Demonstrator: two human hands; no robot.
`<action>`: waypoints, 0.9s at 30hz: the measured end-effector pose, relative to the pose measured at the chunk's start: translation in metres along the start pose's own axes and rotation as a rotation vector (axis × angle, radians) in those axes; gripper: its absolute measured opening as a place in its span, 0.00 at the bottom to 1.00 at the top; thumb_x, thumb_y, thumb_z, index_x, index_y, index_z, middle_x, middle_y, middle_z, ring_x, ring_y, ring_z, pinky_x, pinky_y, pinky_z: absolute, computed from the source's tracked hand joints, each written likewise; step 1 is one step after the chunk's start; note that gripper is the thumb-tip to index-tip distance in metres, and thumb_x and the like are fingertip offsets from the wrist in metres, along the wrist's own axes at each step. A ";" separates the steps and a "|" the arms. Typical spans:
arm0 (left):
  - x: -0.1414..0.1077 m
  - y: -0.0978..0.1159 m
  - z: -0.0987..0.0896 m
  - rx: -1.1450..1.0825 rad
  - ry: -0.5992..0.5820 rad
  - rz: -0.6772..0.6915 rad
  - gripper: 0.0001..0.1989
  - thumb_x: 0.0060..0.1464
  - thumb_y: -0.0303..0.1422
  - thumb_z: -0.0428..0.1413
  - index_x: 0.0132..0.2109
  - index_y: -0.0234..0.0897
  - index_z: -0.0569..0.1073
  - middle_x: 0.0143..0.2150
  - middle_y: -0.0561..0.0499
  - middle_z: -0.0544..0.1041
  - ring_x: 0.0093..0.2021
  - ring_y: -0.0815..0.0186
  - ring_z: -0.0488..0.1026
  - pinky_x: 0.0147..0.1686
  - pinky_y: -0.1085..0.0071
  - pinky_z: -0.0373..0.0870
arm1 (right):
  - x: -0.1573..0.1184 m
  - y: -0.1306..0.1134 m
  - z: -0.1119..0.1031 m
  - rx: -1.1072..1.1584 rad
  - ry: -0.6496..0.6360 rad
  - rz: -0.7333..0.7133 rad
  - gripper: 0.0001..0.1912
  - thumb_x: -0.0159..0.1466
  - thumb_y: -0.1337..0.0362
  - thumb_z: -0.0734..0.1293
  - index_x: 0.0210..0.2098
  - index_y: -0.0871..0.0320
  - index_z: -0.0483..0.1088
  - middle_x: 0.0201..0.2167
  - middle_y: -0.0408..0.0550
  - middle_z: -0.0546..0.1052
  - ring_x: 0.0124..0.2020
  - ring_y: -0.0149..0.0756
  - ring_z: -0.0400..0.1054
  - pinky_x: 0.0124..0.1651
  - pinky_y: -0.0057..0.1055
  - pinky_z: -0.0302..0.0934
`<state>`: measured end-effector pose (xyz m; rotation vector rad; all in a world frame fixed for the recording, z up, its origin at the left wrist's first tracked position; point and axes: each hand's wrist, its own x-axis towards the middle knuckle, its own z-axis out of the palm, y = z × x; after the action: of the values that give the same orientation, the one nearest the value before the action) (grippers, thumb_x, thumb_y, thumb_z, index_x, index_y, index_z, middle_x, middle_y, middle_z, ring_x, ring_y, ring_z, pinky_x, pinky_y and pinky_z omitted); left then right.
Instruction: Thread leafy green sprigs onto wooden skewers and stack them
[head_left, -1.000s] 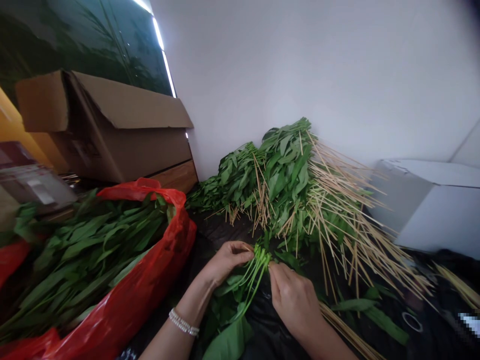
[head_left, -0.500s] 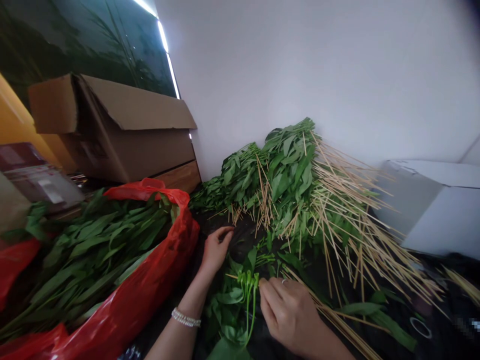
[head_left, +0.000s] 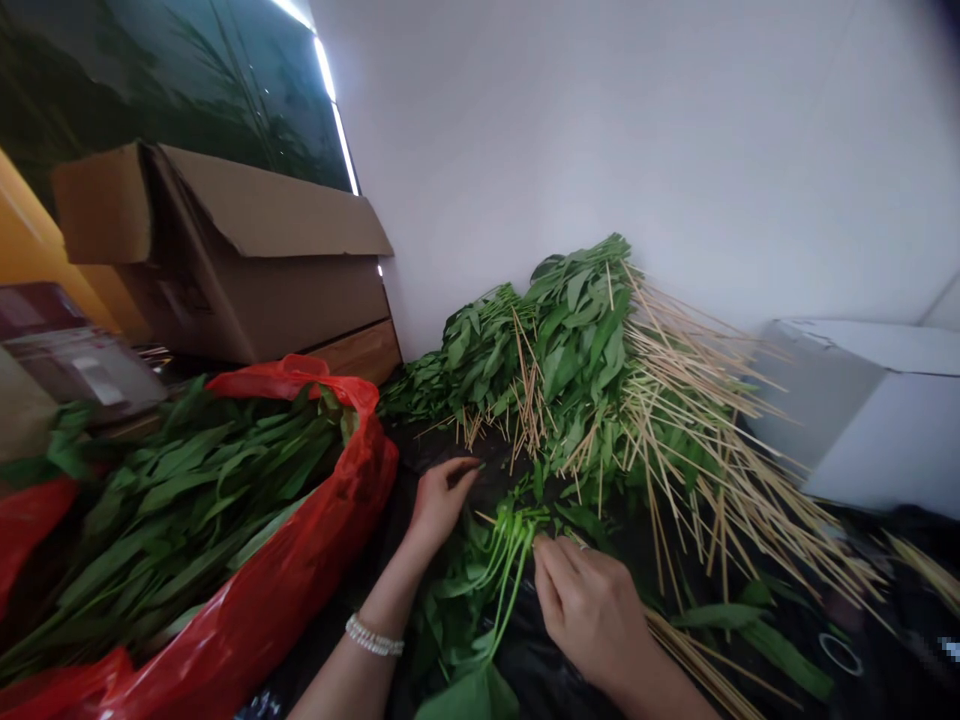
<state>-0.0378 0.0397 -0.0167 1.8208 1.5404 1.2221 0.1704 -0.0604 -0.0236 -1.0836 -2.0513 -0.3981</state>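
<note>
My right hand [head_left: 589, 590] is closed in a pinch at the right end of a thin wooden skewer [head_left: 486, 517]. Several bright green stems [head_left: 514, 540] are threaded side by side on that skewer, and their leaves [head_left: 469, 690] hang down toward me. My left hand [head_left: 444, 495], with a beaded bracelet at the wrist, is up and to the left of the stems. Its thumb and fingertips nearly meet; whether something small is between them is hard to make out.
A red plastic bag [head_left: 341, 500] full of leafy stems lies left, before a cardboard box [head_left: 292, 290]. Skewered leaf bundles [head_left: 577, 310] are piled against the wall, their skewers [head_left: 720, 430] pointing right. A white box [head_left: 885, 420] stands far right. Loose skewers [head_left: 690, 660] lie beside my right forearm.
My right hand has moved slightly up and right, carrying the skewer and its stems toward the back. My left hand has shifted a little to the right.
</note>
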 end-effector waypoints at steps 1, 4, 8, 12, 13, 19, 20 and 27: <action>-0.002 0.003 -0.002 -0.108 -0.006 -0.020 0.13 0.55 0.35 0.57 0.45 0.36 0.79 0.43 0.46 0.81 0.45 0.59 0.77 0.46 0.66 0.69 | 0.000 0.002 0.001 -0.009 0.003 0.032 0.14 0.68 0.72 0.55 0.35 0.58 0.70 0.22 0.42 0.70 0.21 0.31 0.65 0.29 0.31 0.51; -0.008 0.013 -0.003 -0.424 -0.082 -0.138 0.18 0.50 0.41 0.61 0.45 0.34 0.78 0.39 0.45 0.82 0.41 0.58 0.78 0.41 0.68 0.71 | -0.001 0.007 0.004 -0.020 0.011 0.104 0.14 0.68 0.71 0.55 0.35 0.58 0.70 0.24 0.42 0.73 0.22 0.30 0.68 0.28 0.30 0.52; -0.015 0.022 0.000 -0.547 -0.246 -0.216 0.21 0.47 0.45 0.64 0.43 0.33 0.79 0.35 0.46 0.82 0.34 0.63 0.76 0.35 0.71 0.69 | -0.001 0.010 0.005 -0.029 0.017 0.157 0.14 0.69 0.70 0.55 0.36 0.58 0.71 0.26 0.44 0.75 0.24 0.30 0.70 0.28 0.28 0.54; -0.018 0.025 0.000 -0.574 -0.338 -0.196 0.22 0.48 0.46 0.64 0.44 0.32 0.79 0.34 0.45 0.82 0.30 0.67 0.74 0.32 0.73 0.67 | -0.001 0.011 0.005 -0.033 0.007 0.180 0.14 0.69 0.70 0.55 0.37 0.58 0.71 0.27 0.45 0.76 0.25 0.30 0.71 0.28 0.27 0.55; -0.018 0.025 0.000 -0.582 -0.349 -0.188 0.22 0.48 0.45 0.64 0.44 0.32 0.79 0.34 0.45 0.82 0.30 0.67 0.73 0.32 0.73 0.67 | -0.001 0.011 0.005 -0.033 0.005 0.183 0.14 0.69 0.70 0.55 0.37 0.58 0.71 0.27 0.45 0.76 0.25 0.30 0.71 0.28 0.27 0.55; -0.018 0.025 0.000 -0.590 -0.384 -0.185 0.19 0.47 0.43 0.65 0.41 0.33 0.80 0.35 0.45 0.81 0.33 0.66 0.74 0.33 0.73 0.67 | 0.000 0.011 0.003 -0.022 -0.003 0.185 0.14 0.69 0.70 0.55 0.36 0.58 0.71 0.25 0.43 0.74 0.24 0.31 0.70 0.27 0.28 0.54; -0.018 0.026 0.001 -0.592 -0.366 -0.196 0.19 0.47 0.43 0.65 0.41 0.32 0.80 0.35 0.45 0.81 0.32 0.66 0.74 0.33 0.73 0.67 | 0.000 0.011 0.003 -0.019 0.000 0.187 0.14 0.69 0.69 0.55 0.36 0.58 0.71 0.25 0.43 0.74 0.24 0.31 0.70 0.28 0.28 0.54; -0.016 0.026 0.001 -0.703 -0.254 -0.275 0.20 0.40 0.42 0.69 0.37 0.33 0.79 0.33 0.46 0.82 0.26 0.71 0.71 0.30 0.75 0.66 | 0.001 0.011 0.002 -0.024 0.011 0.180 0.15 0.69 0.69 0.54 0.35 0.58 0.71 0.25 0.43 0.74 0.24 0.31 0.70 0.27 0.29 0.53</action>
<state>-0.0230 0.0180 -0.0019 1.2018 0.9973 1.1481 0.1777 -0.0522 -0.0245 -1.2666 -1.9246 -0.3371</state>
